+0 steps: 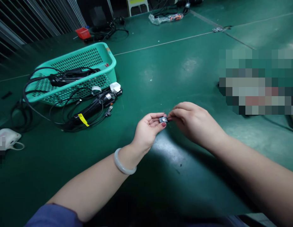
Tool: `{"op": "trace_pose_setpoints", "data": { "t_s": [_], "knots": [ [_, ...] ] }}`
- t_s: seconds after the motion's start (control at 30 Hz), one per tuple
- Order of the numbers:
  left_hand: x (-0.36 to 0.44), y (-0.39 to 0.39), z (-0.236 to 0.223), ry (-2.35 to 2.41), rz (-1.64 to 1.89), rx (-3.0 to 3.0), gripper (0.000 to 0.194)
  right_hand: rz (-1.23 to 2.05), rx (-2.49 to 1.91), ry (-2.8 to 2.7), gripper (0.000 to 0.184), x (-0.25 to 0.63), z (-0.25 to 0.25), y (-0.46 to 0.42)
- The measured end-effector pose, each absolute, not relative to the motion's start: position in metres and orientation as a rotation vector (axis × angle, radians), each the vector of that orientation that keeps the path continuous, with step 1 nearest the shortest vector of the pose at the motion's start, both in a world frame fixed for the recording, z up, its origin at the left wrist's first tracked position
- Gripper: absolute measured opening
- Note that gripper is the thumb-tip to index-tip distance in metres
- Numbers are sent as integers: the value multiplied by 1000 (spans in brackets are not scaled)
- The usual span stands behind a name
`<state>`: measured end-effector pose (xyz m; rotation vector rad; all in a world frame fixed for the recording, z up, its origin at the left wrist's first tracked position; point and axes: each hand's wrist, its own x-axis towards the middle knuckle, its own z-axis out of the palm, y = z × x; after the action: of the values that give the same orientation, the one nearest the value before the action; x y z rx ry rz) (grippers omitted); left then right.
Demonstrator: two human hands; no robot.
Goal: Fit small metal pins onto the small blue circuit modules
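Observation:
Between the thumb and fingers of my left hand [147,129] is a small circuit board [163,119], dark with whitish-blue markings. The wrist of this hand carries a pale bangle [124,163]. My right hand [192,121] comes in from the right, its thumb and fingers pinched together at the board's right edge. A tiny dark piece shows at those fingertips, too small to make out. Both hands are held over the green table [137,195], near the middle of the view.
Left of the hands lies a black corded device [96,105] with a yellow tag and loose plugs. Behind it, a turquoise basket [108,69] holds another one. A white object [9,137] is at the left edge, a red tray [83,33] farther back. Something blurred out lies at right.

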<state>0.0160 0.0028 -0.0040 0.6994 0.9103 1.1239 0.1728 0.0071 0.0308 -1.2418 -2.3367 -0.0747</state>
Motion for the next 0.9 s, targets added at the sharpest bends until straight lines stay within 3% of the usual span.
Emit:
{"op": "trace_pose_setpoints", "data": {
  "t_s": [0.33, 0.63, 0.9],
  "knots": [
    [15, 3, -4, 902, 1162, 674, 27, 21, -1262, -2113, 17, 177, 28, 9],
    [8, 8, 10, 915, 1240, 383, 19, 475, -1353, -1960, 18, 189, -11, 36],
    [-70, -8, 15, 1263, 1425, 410, 19, 662, -1456, -1838, 21, 193, -13, 39]
  ]
}}
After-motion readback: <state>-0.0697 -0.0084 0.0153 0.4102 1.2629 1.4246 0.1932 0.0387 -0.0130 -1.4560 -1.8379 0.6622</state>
